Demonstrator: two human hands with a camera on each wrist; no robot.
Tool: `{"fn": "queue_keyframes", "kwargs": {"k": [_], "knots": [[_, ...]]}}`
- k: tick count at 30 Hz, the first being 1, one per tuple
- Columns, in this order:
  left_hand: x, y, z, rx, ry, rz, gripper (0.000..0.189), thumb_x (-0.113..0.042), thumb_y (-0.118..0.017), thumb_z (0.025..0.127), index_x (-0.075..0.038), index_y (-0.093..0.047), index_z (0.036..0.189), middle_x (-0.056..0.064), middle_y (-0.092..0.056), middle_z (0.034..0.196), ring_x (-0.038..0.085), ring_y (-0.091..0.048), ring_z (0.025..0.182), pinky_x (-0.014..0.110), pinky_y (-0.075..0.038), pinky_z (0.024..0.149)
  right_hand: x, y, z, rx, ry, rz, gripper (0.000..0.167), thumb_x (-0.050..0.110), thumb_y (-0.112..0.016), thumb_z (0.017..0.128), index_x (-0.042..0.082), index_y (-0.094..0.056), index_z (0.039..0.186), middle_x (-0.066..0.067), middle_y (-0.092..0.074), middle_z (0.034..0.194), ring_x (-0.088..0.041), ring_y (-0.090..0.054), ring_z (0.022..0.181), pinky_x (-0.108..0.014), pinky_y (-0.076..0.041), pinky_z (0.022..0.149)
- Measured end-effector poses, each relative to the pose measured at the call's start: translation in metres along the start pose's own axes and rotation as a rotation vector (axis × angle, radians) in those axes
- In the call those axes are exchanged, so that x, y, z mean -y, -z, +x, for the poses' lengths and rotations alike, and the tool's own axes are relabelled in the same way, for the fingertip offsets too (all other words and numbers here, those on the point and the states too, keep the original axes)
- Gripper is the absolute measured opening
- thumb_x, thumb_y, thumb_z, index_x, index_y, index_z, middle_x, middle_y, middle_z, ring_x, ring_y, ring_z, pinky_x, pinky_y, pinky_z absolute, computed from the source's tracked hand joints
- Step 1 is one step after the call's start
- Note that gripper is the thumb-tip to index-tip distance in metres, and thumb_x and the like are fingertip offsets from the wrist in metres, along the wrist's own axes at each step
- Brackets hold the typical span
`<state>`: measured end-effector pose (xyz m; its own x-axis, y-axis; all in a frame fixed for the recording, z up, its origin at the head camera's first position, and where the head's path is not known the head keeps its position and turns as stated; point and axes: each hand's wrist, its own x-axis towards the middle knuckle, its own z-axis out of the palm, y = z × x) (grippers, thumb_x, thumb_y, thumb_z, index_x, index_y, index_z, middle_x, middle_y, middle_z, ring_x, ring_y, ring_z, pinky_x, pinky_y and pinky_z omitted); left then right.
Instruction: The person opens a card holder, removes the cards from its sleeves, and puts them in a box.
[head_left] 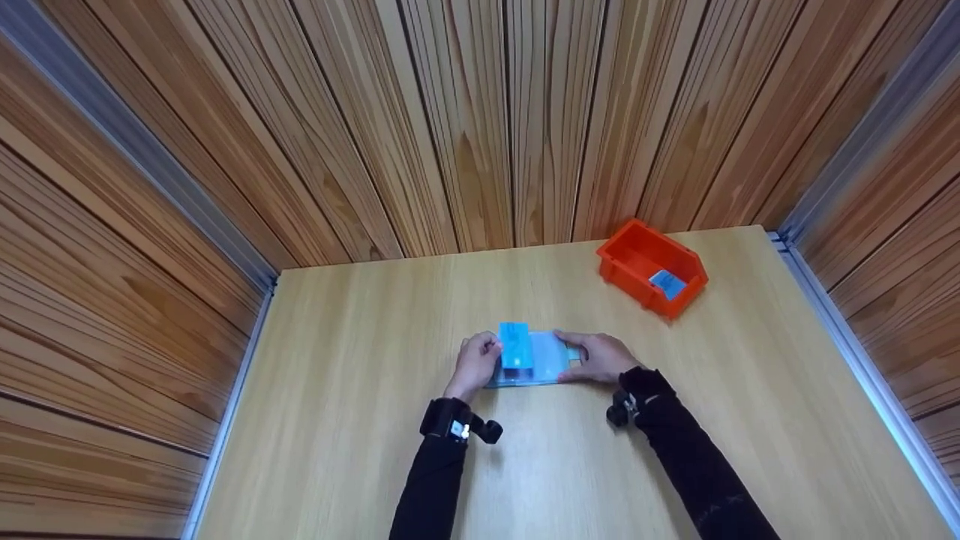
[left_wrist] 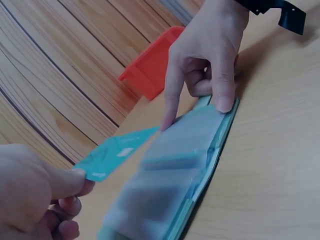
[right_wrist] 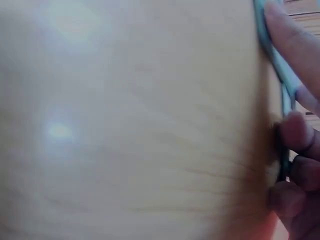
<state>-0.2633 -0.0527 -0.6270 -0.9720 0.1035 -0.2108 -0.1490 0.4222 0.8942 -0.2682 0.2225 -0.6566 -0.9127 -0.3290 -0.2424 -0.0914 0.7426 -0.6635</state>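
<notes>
A card holder (head_left: 551, 358) with pale, translucent sleeves lies open on the wooden table, also plain in the left wrist view (left_wrist: 170, 145). My left hand (head_left: 477, 364) pinches a blue card (head_left: 515, 346) by its edge between thumb and fingers. The card is raised above the sleeves in the left wrist view (left_wrist: 117, 152). At the holder's right end, my right hand (head_left: 600, 358) holds it, thumb and index finger spread to its two corners, the other fingers curled. Only fingers (right_wrist: 295, 130) and a strip of the holder's edge show in the right wrist view.
An orange bin (head_left: 637, 259) stands at the back right of the table, with a blue-and-white piece (head_left: 667, 284) inside. Wood-panelled walls (head_left: 465, 127) rise behind and at both sides, with metal rails (head_left: 232, 405) along the table's sides.
</notes>
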Motion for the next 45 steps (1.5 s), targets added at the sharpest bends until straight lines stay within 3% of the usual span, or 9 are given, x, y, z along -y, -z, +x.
{"fn": "queue_keyframes", "kwargs": {"k": [3,6,11,16,21,25,32,39,45], "knots": [[-0.004,-0.002,-0.002,-0.005,-0.047,-0.046,0.017,-0.013,-0.056,0.106,-0.008,-0.06,0.09,0.0,-0.05,0.091,0.02,-0.044,0.097,0.032,-0.035,0.082,0.003,0.007,0.0,-0.042,0.0,0.11,0.07,0.038,-0.077,0.094,0.02,-0.049,0.156,-0.005,-0.068,0.116,-0.021,-0.058,0.091,-0.035,-0.046,0.084],[-0.01,-0.007,-0.002,-0.02,-0.103,-0.078,0.016,-0.012,-0.057,0.105,-0.006,-0.061,0.09,0.001,-0.052,0.092,0.019,-0.044,0.096,0.031,-0.036,0.083,0.014,0.013,0.0,-0.092,-0.011,0.276,0.041,0.033,-0.06,0.106,0.015,-0.062,0.142,-0.005,-0.059,0.086,-0.019,-0.053,0.075,-0.028,-0.043,0.07],[-0.021,-0.019,-0.002,-0.061,-0.184,-0.068,0.014,-0.011,-0.061,0.103,-0.003,-0.065,0.093,0.005,-0.058,0.093,0.017,-0.044,0.092,0.031,-0.037,0.081,0.039,0.013,0.0,-0.111,-0.003,0.513,0.034,0.037,-0.051,0.109,0.01,-0.07,0.117,-0.001,-0.053,0.071,-0.026,-0.052,0.068,-0.027,-0.042,0.063],[-0.023,-0.029,-0.004,-0.055,-0.17,-0.049,0.014,-0.013,-0.063,0.102,-0.004,-0.067,0.092,0.004,-0.06,0.092,0.015,-0.045,0.091,0.03,-0.037,0.081,0.044,0.008,-0.004,-0.168,-0.04,0.518,0.019,0.028,-0.063,0.104,0.01,-0.069,0.108,0.003,-0.053,0.07,-0.02,-0.053,0.066,-0.027,-0.043,0.06],[-0.017,-0.029,-0.005,-0.082,-0.174,0.084,0.01,-0.022,-0.07,0.099,-0.013,-0.076,0.099,-0.003,-0.063,0.091,0.015,-0.048,0.093,0.031,-0.037,0.083,0.041,0.01,-0.005,-0.189,-0.082,0.513,0.019,0.028,-0.065,0.104,0.01,-0.07,0.104,0.002,-0.053,0.072,-0.02,-0.053,0.068,-0.028,-0.042,0.062],[-0.01,-0.024,-0.005,-0.141,-0.248,0.287,0.017,-0.025,-0.075,0.095,-0.02,-0.078,0.111,-0.003,-0.067,0.095,0.018,-0.051,0.095,0.036,-0.037,0.086,0.037,0.021,-0.007,-0.223,-0.119,0.494,0.022,0.033,-0.066,0.103,0.011,-0.07,0.104,0.001,-0.053,0.075,-0.023,-0.053,0.073,-0.029,-0.042,0.065],[0.013,-0.016,-0.009,-0.21,-0.29,0.712,0.038,-0.03,-0.075,0.095,-0.026,-0.072,0.132,-0.002,-0.069,0.135,0.023,-0.054,0.105,0.038,-0.04,0.085,0.023,0.055,-0.013,-0.39,-0.127,0.488,0.034,0.039,-0.064,0.103,0.007,-0.072,0.113,0.001,-0.06,0.081,-0.025,-0.054,0.081,-0.029,-0.044,0.072],[0.03,-0.008,-0.012,-0.17,-0.233,0.73,0.041,-0.029,-0.072,0.097,-0.023,-0.069,0.137,0.0,-0.065,0.143,0.023,-0.053,0.102,0.038,-0.037,0.084,0.002,0.086,-0.021,-0.573,-0.15,0.494,0.034,0.033,-0.068,0.102,0.001,-0.073,0.113,0.008,-0.057,0.07,-0.016,-0.051,0.07,-0.024,-0.041,0.063],[0.032,-0.006,-0.014,-0.108,-0.214,0.71,0.045,-0.031,-0.07,0.099,-0.024,-0.064,0.143,-0.001,-0.06,0.15,0.022,-0.05,0.099,0.037,-0.036,0.083,-0.023,0.122,-0.033,-0.681,-0.183,0.419,0.033,0.025,-0.066,0.102,-0.003,-0.073,0.118,0.007,-0.072,0.084,-0.003,-0.058,0.073,-0.019,-0.046,0.066]]}}
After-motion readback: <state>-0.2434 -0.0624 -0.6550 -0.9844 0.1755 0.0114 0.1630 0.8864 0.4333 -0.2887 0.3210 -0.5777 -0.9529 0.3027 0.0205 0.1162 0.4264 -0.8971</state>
